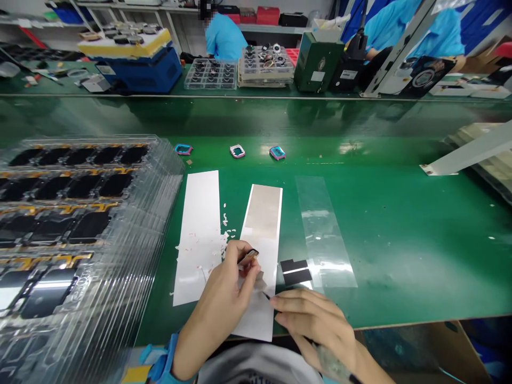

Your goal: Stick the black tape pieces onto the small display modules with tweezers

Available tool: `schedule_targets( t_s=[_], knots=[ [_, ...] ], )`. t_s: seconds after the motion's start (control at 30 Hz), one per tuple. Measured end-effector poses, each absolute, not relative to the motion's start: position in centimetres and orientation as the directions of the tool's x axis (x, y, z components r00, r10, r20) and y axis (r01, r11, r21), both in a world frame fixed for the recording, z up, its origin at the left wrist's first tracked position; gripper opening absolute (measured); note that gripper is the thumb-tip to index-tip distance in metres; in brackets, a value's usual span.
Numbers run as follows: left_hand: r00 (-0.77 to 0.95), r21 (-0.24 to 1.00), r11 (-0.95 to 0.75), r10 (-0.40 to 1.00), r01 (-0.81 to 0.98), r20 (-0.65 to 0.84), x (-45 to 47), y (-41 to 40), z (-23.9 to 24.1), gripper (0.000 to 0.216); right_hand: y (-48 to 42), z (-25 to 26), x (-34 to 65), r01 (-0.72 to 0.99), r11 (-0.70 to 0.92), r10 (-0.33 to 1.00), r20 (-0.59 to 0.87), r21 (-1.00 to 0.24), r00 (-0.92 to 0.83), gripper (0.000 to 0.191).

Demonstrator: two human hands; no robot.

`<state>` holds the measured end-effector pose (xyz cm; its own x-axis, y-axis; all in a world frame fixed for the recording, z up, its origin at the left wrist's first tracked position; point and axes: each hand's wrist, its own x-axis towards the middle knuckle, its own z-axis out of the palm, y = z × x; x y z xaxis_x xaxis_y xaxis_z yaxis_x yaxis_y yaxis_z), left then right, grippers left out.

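Observation:
My left hand (234,282) pinches a small dark display part (248,257) with a copper-coloured edge, tilted above a long white backing sheet (256,314). On the upper half of that sheet lies a greyish-beige film (262,210). A small grey piece (260,281) shows just under my left fingertips. My right hand (316,320) is closed round a slim tool with a dark pointed tip (266,295); its exact kind is unclear. The tip is over the sheet, close to the grey piece. Black rectangular pieces (296,272) lie on a clear plastic strip (328,229) to the right.
Stacked clear trays (92,213) of black displays fill the left side. A white sheet (198,234) with scraps lies beside them. Watch frames (237,151) sit farther back. Behind are a blue box (140,69), part trays (212,73) and people in blue. A white post (468,146) stands right.

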<state>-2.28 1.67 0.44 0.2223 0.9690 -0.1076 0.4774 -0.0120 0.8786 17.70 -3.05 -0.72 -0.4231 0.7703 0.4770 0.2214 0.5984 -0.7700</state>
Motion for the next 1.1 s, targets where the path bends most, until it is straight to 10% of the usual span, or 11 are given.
schedule_targets(
  t_s=[0.73, 1.1],
  knots=[
    [0.253, 0.895, -0.083, 0.967, 0.438, -0.035, -2.7, 0.7, 1.3, 0.01, -0.2, 1.1, 15.1, 0.611, 0.677, 0.732, 0.46, -0.411, -0.502, 0.017],
    [-0.18, 0.941, -0.13, 0.965, 0.312, 0.193, -3.2, 1.0, 1.1, 0.015, -2.4, 1.5, 15.1, 0.489, 0.713, 0.701, 0.525, -0.502, -0.483, 0.018]
  ],
)
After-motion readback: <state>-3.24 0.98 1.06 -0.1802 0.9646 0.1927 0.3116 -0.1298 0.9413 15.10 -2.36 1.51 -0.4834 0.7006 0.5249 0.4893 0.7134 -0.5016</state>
